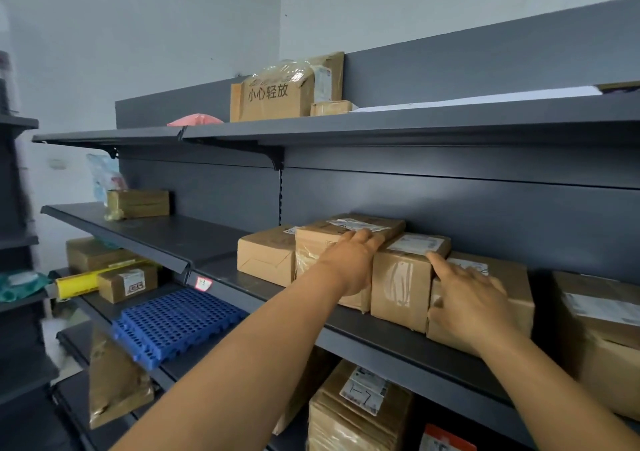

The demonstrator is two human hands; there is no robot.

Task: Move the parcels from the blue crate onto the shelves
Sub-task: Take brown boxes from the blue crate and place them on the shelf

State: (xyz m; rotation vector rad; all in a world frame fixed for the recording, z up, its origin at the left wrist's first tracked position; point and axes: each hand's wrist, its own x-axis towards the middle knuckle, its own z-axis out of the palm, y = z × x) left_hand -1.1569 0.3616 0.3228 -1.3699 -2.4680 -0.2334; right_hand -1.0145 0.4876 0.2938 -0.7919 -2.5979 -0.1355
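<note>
Grey shelf [398, 338] carries stiff, light-looking parcels [398, 277]; left hand [349, 256] and right hand [471, 303] press them, fingers straight; grip by the sides.

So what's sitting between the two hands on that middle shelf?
In the head view, one upright cardboard parcel stands between the left hand and the right hand, with both hands touching it.

Premises appear to be a parcel storeroom or courier pick-up point. Dark grey metal gondola shelving [398, 338] runs along a plain white wall [138, 34], its tiers carrying taped cardboard parcels [401, 279] with printed shipping labels [417, 243]. One carton [273, 98] on the top tier bears Chinese handling characters. A blue perforated plastic panel [173, 322] lies on a lower tier. A second shelving unit [17, 208] stands at the left edge, blurred.
</note>
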